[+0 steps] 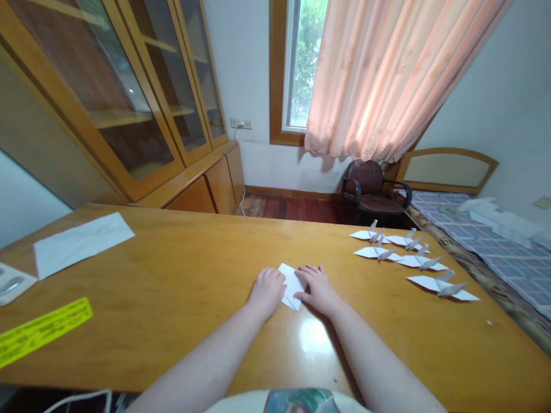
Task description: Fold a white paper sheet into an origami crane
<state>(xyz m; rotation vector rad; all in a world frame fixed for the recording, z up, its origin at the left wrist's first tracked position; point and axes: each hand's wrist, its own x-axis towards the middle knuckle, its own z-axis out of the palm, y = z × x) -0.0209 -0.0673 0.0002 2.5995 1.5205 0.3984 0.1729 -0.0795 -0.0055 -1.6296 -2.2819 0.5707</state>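
the fingers of the left hand [267,291] bend close together over the left side of a small folded white paper [293,282]; whether they pinch it or only press on it, i cannot tell. the right hand [319,288] is spread loosely, thumb parted from the fingers, tips resting on the paper's right side with nothing closed between them. the paper lies flat between both hands near the middle of the wooden table [181,269], a crisp, matte four-sided piece set at a slant, a slanting crease near its lower corner.

the tabletop is smooth, honey-brown and glossy, with a white patch of glare [315,335] just below the right hand. towards its right end stand five folded paper birds [424,282], sharp-winged and angular, two pairs behind and one nearer. at the left end lie a flat oblong white sheet [84,241], a bright yellow strip [47,330] with dark lettering, and part of a pale object with rounded corners [15,285].

further out are a glass-fronted wooden cabinet [185,158], a softly pleated peach curtain [387,74], a dark reddish-brown armchair [365,180] and a bed with a checked blue-grey cover [482,246].
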